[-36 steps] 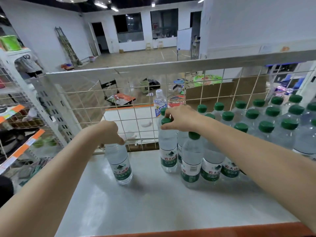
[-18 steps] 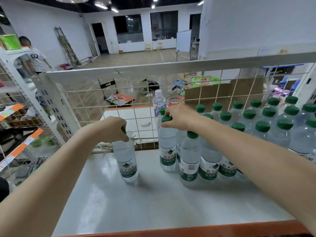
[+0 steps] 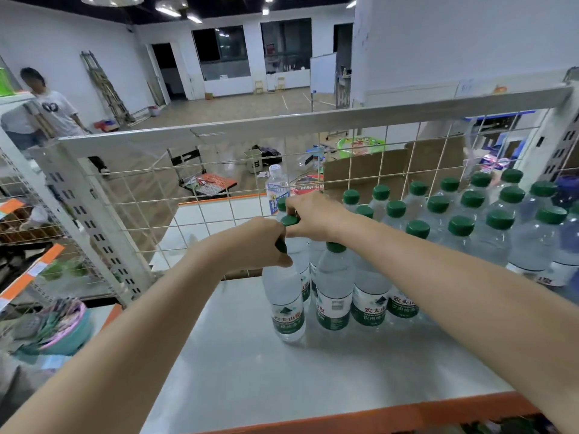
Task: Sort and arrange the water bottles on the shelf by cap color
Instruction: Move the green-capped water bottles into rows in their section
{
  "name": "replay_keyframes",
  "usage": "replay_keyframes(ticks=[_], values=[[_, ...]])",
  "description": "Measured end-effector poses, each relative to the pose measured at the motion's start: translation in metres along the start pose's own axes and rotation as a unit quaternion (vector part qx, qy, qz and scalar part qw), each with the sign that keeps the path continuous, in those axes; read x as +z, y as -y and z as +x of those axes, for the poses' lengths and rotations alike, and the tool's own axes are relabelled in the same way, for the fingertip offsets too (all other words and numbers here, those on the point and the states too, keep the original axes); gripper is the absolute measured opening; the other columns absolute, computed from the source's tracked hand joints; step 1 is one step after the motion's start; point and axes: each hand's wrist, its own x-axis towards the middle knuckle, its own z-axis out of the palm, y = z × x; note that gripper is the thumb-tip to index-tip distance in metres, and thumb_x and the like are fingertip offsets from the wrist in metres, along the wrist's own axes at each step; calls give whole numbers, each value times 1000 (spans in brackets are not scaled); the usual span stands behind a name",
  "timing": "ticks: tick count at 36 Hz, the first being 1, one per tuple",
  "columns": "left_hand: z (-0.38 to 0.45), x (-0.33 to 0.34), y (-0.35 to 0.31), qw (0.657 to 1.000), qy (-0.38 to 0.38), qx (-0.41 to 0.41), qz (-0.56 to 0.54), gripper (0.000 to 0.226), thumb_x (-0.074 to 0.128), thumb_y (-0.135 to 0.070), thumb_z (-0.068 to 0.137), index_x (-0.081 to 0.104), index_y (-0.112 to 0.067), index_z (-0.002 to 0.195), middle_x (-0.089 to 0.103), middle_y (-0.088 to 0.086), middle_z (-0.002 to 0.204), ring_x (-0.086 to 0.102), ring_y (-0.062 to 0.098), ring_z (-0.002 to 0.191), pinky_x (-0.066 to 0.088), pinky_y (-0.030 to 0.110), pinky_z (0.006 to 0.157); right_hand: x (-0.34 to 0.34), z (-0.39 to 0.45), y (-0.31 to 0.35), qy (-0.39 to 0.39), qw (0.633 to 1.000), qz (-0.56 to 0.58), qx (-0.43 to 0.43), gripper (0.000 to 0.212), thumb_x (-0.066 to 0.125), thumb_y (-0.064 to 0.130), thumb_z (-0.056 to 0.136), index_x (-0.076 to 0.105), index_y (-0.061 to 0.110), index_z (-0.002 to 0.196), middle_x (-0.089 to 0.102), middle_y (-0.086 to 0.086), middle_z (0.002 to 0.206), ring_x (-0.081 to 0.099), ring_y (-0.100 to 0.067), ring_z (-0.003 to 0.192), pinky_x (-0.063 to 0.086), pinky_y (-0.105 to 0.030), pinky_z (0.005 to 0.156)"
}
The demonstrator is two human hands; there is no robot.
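Note:
My left hand (image 3: 250,245) grips the neck of a green-capped water bottle (image 3: 286,302), which stands on the grey shelf (image 3: 250,371) touching the left end of the bottle group. My right hand (image 3: 313,216) holds the top of another green-capped bottle (image 3: 289,220) just behind it. Several green-capped bottles (image 3: 460,225) stand in rows to the right. One white-capped bottle with a blue label (image 3: 275,183) stands at the back against the wire grid.
A wire mesh panel (image 3: 219,198) with a metal top rail closes the shelf's back. An orange strip (image 3: 360,415) runs along the front edge. Another rack (image 3: 37,261) with goods stands at the left. A person (image 3: 53,108) stands far left in the room.
My left hand has slid its bottle rightward across the shelf until it meets the group. My right hand has stayed on its bottle top.

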Motion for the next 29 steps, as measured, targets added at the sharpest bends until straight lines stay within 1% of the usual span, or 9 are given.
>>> replay_keyframes(ticks=[4,6,10,12,17,20,23,26,29], values=[[4,-1,-8,1000,-10,17,12,25,63,-36,88,49,-14,87,45,-5,74,50,20,77,31,22,52,2,0,0,6,1000,6,6,32,63,45,87,46,20,97,54,-3,96,50,-23,85,38,-32,69],[6,0,-9,1000,-11,19,8,25,62,-36,89,51,-13,88,47,-4,73,50,19,76,32,23,53,3,2,0,9,1000,4,12,34,62,43,87,51,17,105,58,-6,103,52,-25,86,40,-32,71],[9,4,-12,1000,-11,22,-4,36,62,-35,89,60,-11,115,52,-2,81,50,18,78,35,24,61,6,6,-1,13,1000,8,18,33,60,35,90,52,17,116,59,-9,111,53,-26,87,41,-33,71],[9,4,-14,1000,-6,18,-10,39,62,-35,89,59,-12,120,55,0,89,51,18,80,37,24,66,5,7,-2,22,1000,12,17,31,60,35,90,54,18,115,60,-8,110,55,-26,89,45,-34,72],[13,1,-13,999,34,6,-31,38,69,-39,83,61,-9,106,67,4,91,64,22,82,45,26,65,-3,10,-6,49,998,34,10,35,62,40,87,59,20,116,61,-3,108,57,-22,95,49,-34,77],[14,0,-11,998,52,6,-21,33,73,-37,79,55,-16,97,62,1,84,63,22,78,45,24,58,-6,9,-6,59,997,53,-3,37,65,36,87,60,17,118,59,-2,106,55,-20,93,49,-35,80],[13,1,-10,999,51,9,-17,30,73,-36,79,51,-20,92,55,-4,77,57,19,71,38,21,53,-4,10,-7,65,995,74,-4,34,69,32,84,61,12,111,60,-6,104,57,-23,93,50,-37,82],[13,1,-9,999,34,17,-29,28,73,-34,80,49,-22,88,51,-7,72,53,13,64,34,20,51,-2,13,-7,53,996,77,0,35,71,33,82,62,11,106,59,-5,101,56,-22,90,48,-33,75],[11,3,-8,998,30,13,-60,30,74,-33,80,48,-22,90,54,-7,72,57,14,60,37,19,49,0,15,-8,45,997,70,3,34,71,33,82,62,10,106,59,-6,100,55,-21,89,45,-30,72]])
